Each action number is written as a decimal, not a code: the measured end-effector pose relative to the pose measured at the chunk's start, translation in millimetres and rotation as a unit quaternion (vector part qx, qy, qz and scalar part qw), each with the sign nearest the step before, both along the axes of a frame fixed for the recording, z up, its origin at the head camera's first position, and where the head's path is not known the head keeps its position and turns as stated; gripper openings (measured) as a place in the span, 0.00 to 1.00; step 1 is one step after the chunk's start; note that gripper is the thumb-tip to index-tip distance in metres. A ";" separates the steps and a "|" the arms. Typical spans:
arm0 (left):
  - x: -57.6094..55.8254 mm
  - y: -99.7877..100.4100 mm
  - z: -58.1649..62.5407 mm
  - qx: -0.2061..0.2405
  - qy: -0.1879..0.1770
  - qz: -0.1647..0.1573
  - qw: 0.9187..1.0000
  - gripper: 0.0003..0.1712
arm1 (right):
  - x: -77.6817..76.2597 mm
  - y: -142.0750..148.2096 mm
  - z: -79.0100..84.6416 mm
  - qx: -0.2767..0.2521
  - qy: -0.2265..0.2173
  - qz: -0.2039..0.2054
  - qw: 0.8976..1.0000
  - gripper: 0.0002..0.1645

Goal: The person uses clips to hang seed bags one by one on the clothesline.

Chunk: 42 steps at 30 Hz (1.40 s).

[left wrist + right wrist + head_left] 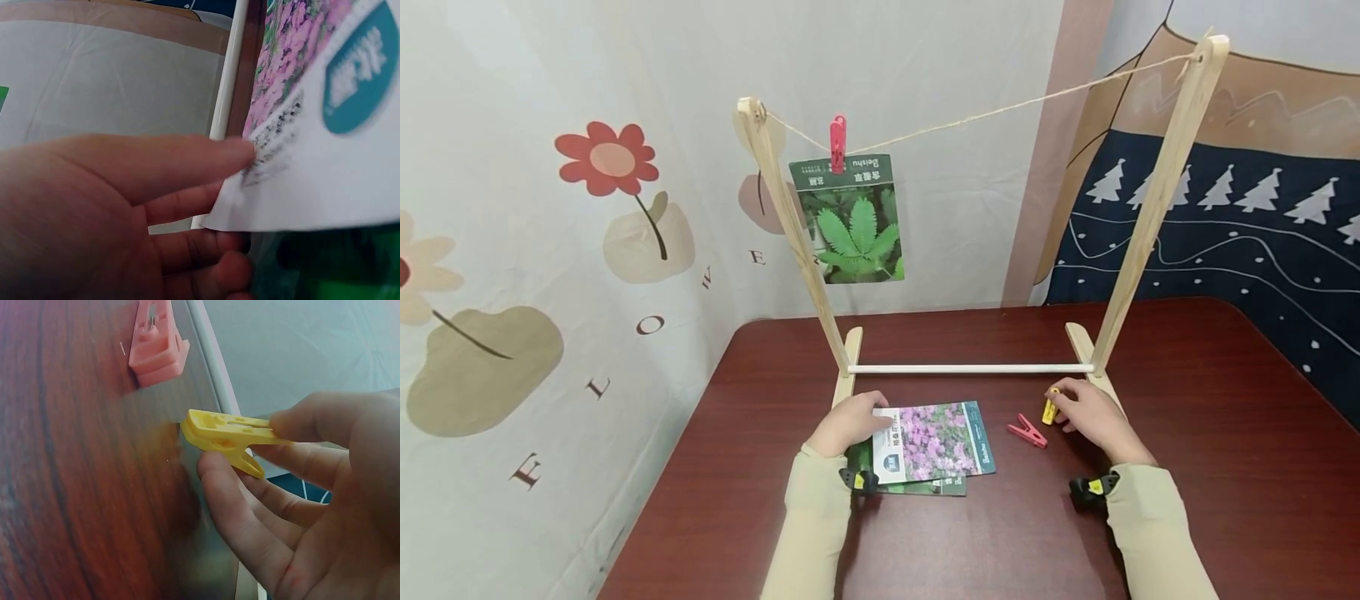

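My left hand (847, 423) pinches the left edge of a seed packet (936, 442) with pink flowers, thumb on top and fingers beneath. Under that packet lies a green packet (953, 487), mostly covered. In the left wrist view the thumb presses the white end of the flower packet (300, 200). To the right, my right hand (1093, 414) holds a yellow clothespin (1050, 407) between thumb and fingers. The right wrist view shows the yellow clothespin (225, 430) close over the tabletop. Beside it on the table lies a pink clothespin (1027, 431).
A wooden frame (1161, 204) stands at the back of the dark red table (715, 500), with a white bar (970, 368) low across it. From its sagging string (1000, 111) a red clothespin (838, 143) hangs a green-leaf packet (853, 229) at the left.
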State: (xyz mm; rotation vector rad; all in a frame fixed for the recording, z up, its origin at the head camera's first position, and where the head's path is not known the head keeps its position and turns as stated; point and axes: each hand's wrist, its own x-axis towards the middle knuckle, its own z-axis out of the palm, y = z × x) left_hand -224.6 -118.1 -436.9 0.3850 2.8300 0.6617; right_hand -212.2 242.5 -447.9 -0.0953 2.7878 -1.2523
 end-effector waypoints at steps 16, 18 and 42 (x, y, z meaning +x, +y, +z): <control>0.5 -0.4 0.8 0.008 -0.027 -0.029 0.999 0.08 | -0.6 2.9 -2.2 0.025 0.011 0.002 1.000 0.17; 0.8 0.1 0.7 0.008 -0.034 -0.026 0.999 0.08 | -0.6 2.7 -2.1 0.033 0.005 0.002 0.999 0.17; 0.3 0.3 -0.1 0.015 -0.006 -0.022 1.000 0.09 | -1.3 0.6 -5.5 0.081 0.004 0.021 0.997 0.14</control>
